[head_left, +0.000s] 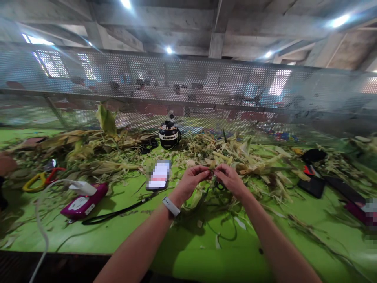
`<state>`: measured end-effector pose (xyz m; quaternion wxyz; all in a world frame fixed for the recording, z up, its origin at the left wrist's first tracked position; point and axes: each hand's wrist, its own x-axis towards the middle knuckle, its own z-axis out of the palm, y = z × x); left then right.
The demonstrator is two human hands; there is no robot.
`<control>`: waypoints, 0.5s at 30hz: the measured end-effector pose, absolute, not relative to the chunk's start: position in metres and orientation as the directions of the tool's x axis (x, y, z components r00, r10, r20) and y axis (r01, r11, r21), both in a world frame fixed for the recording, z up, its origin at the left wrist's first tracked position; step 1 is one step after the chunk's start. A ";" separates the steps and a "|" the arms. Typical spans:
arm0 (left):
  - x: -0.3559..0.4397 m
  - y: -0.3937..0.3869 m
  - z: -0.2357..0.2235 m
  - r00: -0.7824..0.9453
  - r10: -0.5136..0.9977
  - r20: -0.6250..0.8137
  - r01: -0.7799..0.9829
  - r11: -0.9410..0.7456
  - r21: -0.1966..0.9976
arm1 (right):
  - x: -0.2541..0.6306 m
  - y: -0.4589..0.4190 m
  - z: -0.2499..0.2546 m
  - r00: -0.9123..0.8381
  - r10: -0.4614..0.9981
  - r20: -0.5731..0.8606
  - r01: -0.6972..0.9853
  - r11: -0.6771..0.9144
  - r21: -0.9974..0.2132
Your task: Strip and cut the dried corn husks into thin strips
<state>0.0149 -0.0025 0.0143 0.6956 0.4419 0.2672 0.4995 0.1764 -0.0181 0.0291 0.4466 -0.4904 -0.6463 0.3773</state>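
My left hand [191,180], with a pale watch band [171,206] on its wrist, is closed in a pinch over the middle of the table. Close beside it, my right hand [231,180] pinches too, and the fingertips of both almost meet. Between them is a small yellowish-green piece of corn husk [211,166]; its exact shape is partly covered by the fingers. A dark looped object [219,186] lies just under the right fingers, too hidden to name. Behind the hands spreads a heap of pale, dry corn husks [238,153].
A black jug [169,135] stands behind a phone [159,175] with a black strap. To the left are a purple power strip [85,201] with a white plug and cable, yellow-and-red-handled scissors [35,183] and more husks [82,147]. A perforated metal screen [194,86] closes off the back.
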 end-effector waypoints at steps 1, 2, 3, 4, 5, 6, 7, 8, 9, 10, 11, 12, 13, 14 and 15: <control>0.016 -0.003 0.015 0.357 0.932 0.067 -0.467 0.115 0.877 | 0.176 -0.018 0.028 -0.116 0.968 0.223 0.307 0.249 -0.919; 0.016 -0.004 0.016 0.355 0.933 0.061 -0.477 0.124 0.870 | 0.175 -0.018 0.028 -0.113 0.965 0.237 0.312 0.261 -0.913; 0.017 -0.005 0.017 0.353 0.934 0.054 -0.488 0.135 0.863 | 0.175 -0.019 0.028 -0.111 0.963 0.244 0.310 0.267 -0.913; 0.018 -0.006 0.018 0.352 0.935 0.044 -0.499 0.148 0.854 | 0.174 -0.019 0.028 -0.112 0.964 0.240 0.299 0.263 -0.917; 0.018 -0.007 0.018 0.350 0.936 0.032 -0.510 0.162 0.845 | 0.173 -0.020 0.029 -0.114 0.968 0.226 0.283 0.249 -0.926; 0.019 -0.008 0.019 0.350 0.937 0.018 -0.521 0.179 0.835 | 0.172 -0.020 0.030 -0.116 0.971 0.207 0.265 0.231 -0.936; 0.019 -0.009 0.019 0.350 0.937 -0.001 -0.530 0.198 0.824 | 0.172 -0.021 0.032 -0.118 0.975 0.190 0.248 0.214 -0.945; 0.020 -0.009 0.019 0.349 0.937 -0.019 -0.540 0.218 0.813 | 0.171 -0.021 0.033 -0.123 0.977 0.175 0.235 0.200 -0.951; 0.020 -0.010 0.019 0.350 0.936 -0.035 -0.549 0.236 0.802 | 0.171 -0.021 0.034 -0.127 0.978 0.163 0.225 0.189 -0.956; 0.020 -0.010 0.018 0.352 0.935 -0.046 -0.558 0.248 0.792 | 0.171 -0.021 0.035 -0.129 0.980 0.153 0.215 0.178 -0.960; 0.020 -0.010 0.018 0.355 0.933 -0.051 -0.564 0.257 0.785 | 0.171 -0.021 0.036 -0.128 0.981 0.143 0.206 0.167 -0.964; 0.021 -0.010 0.018 0.359 0.932 -0.053 -0.566 0.263 0.782 | 0.172 -0.021 0.036 -0.124 0.984 0.131 0.196 0.154 -0.969; 0.021 -0.010 0.018 0.367 0.929 -0.052 -0.563 0.266 0.782 | 0.172 -0.021 0.036 -0.117 0.986 0.118 0.184 0.139 -0.973; 0.020 -0.010 0.018 0.375 0.926 -0.052 -0.556 0.269 0.786 | 0.172 -0.021 0.036 -0.110 0.988 0.105 0.172 0.123 -0.977; 0.020 -0.010 0.018 0.384 0.922 -0.053 -0.545 0.272 0.793 | 0.172 -0.021 0.036 -0.105 0.990 0.090 0.164 0.107 -0.981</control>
